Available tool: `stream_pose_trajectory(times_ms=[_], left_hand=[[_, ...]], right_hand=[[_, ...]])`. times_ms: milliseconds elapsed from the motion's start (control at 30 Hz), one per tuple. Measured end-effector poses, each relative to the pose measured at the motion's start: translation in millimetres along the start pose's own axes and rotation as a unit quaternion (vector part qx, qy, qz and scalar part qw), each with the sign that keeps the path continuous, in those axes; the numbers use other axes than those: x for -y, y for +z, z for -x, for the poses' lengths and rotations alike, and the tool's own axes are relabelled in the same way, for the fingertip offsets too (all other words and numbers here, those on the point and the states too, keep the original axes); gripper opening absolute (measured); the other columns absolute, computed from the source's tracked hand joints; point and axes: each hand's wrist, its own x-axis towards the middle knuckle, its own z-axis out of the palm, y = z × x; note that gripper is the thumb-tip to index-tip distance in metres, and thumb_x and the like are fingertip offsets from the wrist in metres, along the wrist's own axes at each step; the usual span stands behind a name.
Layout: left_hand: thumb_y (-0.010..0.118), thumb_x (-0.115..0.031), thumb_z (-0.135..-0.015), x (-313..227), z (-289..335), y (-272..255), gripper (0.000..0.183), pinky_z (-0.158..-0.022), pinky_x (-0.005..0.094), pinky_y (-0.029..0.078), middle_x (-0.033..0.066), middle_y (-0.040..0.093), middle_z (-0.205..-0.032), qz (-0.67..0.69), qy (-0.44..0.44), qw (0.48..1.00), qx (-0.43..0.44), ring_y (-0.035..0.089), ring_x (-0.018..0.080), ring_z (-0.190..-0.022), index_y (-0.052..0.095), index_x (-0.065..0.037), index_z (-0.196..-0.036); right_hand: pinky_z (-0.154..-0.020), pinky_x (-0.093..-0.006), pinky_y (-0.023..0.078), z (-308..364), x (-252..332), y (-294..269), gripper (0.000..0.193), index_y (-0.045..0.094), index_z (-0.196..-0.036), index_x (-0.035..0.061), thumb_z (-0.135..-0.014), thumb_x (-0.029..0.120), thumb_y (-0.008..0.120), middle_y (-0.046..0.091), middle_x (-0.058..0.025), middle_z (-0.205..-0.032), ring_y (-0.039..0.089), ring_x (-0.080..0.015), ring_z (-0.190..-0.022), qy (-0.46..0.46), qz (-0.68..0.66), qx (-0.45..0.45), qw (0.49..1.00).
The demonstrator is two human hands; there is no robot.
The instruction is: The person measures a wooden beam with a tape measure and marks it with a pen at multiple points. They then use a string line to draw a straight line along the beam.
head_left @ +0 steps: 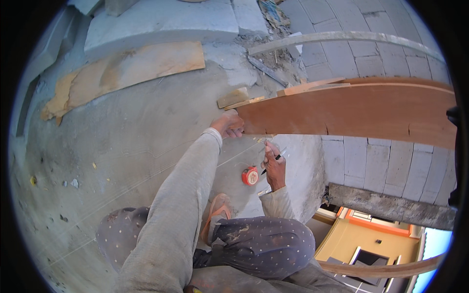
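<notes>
A long reddish-brown wooden board (342,110) runs from the middle out to the right. My left hand (228,123) is closed at the board's left end, its fingers curled by the near corner. Just below the board's near edge, my right hand (275,167) holds a thin black pen (264,172) across the fingers. Its raised fingertips are close to a short dark mark on that edge; whether they touch the wood I cannot tell. On the concrete floor beside my right hand lies a red tape measure (249,176).
Wood offcuts (233,97) lie against the board's far left corner. A stained plank (132,75) and pale slabs (161,22) lie farther off. A grey block wall (376,161) and a concrete ledge (391,205) stand right. My sandalled foot (218,212) is near the tape measure.
</notes>
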Motion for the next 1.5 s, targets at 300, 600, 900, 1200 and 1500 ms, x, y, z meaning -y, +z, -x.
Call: stream_pose_trajectory(times_ms=[300, 600, 900, 1200, 1500], left_hand=[[0.068, -0.025, -0.09, -25.2, 50.4, 23.9, 0.026, -0.084, 0.0339, 0.056, 0.0035, 0.075, -0.1, 0.019, 0.13, 0.987, 0.087, 0.07, 0.0175, -0.091, 0.075, -0.01, -0.109], [0.07, -0.008, -0.088, -23.3, 57.7, 56.3, 0.012, -0.054, 0.0248, 0.045, 0.0036, 0.069, -0.078, 0.093, 0.174, 0.98, -0.014, 0.058, 0.0096, -0.063, 0.076, 0.0, -0.094], [0.069, -0.01, -0.089, -25.8, 51.9, 69.1, 0.012, -0.053, 0.0246, 0.042, 0.0005, 0.066, -0.072, 0.075, 0.178, 0.979, -0.064, 0.054, 0.0085, -0.059, 0.075, 0.001, -0.089], [0.072, -0.019, -0.083, -24.9, 41.2, 80.4, 0.019, -0.058, 0.0296, 0.046, 0.0028, 0.067, -0.068, -0.05, 0.188, 0.96, -0.204, 0.059, 0.0113, -0.061, 0.078, -0.002, -0.079], [0.066, -0.009, -0.078, -33.8, 57.7, 89.2, 0.015, -0.061, 0.0307, 0.049, 0.0041, 0.068, -0.066, -0.076, 0.226, 0.944, -0.229, 0.062, 0.013, -0.063, 0.077, 0.0, -0.075]], right_hand=[[-0.051, -0.0245, 0.041, -6.4, -10.9, -5.0, 0.038, 0.072, -0.119, 0.004, -0.097, 0.035, 0.07, 0.052, 0.0054, -0.07, 0.047, -0.0048, -0.059, -0.047, 0.0, 0.002, 0.999], [-0.059, -0.0311, 0.044, -10.1, -7.1, -15.3, 0.037, 0.076, -0.113, 0.008, -0.096, 0.04, 0.069, 0.053, 0.0029, -0.067, 0.05, -0.0108, -0.062, -0.084, 0.089, -0.008, 0.992], [-0.083, -0.0335, 0.052, -16.3, -14.6, -15.6, 0.034, 0.075, -0.115, 0.0067, -0.098, 0.035, 0.065, 0.076, -0.012, -0.098, 0.067, -0.0201, -0.087, -0.168, 0.13, 0.001, 0.977], [-0.06, -0.0283, 0.047, -16.6, -33.4, 0.5, 0.036, 0.073, -0.118, 0.0069, -0.098, 0.037, 0.067, 0.06, 0.0037, -0.076, 0.054, -0.0062, -0.068, -0.088, -0.057, 0.022, 0.994], [-0.051, -0.028, 0.041, -18.4, -39.5, 26.0, 0.017, 0.068, -0.094, 0.015, -0.093, 0.032, 0.074, 0.056, 0.004, -0.074, 0.045, -0.0078, -0.054, 0.143, -0.325, 0.082, 0.931]])
